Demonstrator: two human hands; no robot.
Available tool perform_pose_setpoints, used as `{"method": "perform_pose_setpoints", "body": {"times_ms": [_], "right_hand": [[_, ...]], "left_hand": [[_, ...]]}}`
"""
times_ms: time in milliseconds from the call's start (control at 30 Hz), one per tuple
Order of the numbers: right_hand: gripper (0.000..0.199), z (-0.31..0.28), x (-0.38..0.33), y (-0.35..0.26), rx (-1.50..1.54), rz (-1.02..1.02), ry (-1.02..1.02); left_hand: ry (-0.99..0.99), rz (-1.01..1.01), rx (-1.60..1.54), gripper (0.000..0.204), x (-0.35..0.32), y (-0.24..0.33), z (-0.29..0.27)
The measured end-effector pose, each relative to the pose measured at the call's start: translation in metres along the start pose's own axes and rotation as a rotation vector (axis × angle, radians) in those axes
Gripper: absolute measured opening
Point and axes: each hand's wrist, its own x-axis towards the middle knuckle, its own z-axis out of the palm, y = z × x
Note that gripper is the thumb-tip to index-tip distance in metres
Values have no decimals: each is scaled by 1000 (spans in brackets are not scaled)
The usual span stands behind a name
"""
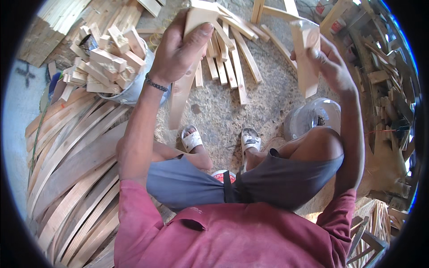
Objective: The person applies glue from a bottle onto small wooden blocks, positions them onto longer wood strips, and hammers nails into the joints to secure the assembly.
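Resting to the left of the loose sticks (247, 57), a pale bucket (120, 95) carries a heap of short wooden offcuts (114, 60), and closer to those sticks, also on their left, the left hand (176, 58) grasps a long pale board (184, 91), its thumb pressed along the wood. Nearer the person than the sticks, white sandals (192, 139) stand on the shavings-strewn floor (272, 91). Right of the sticks, a short block (306, 67) is gripped roughly upright by the right hand (330, 62), with a clear tub (297, 116) likewise rightward of them but nearer the person.
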Motion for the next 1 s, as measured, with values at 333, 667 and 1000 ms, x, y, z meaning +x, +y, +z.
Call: {"method": "perform_pose_setpoints", "body": {"times_ms": [333,667,1000], "right_hand": [[43,148,-44,244,485,297,191],[47,189,-59,349,646,408,185],[47,205,-35,356,443,329,18]], "left_hand": [[-397,-288,535,70,-22,-155,64],[-534,-503,673,76,-51,-213,67],[-504,-600,661,76,-65,-216,58]]}}
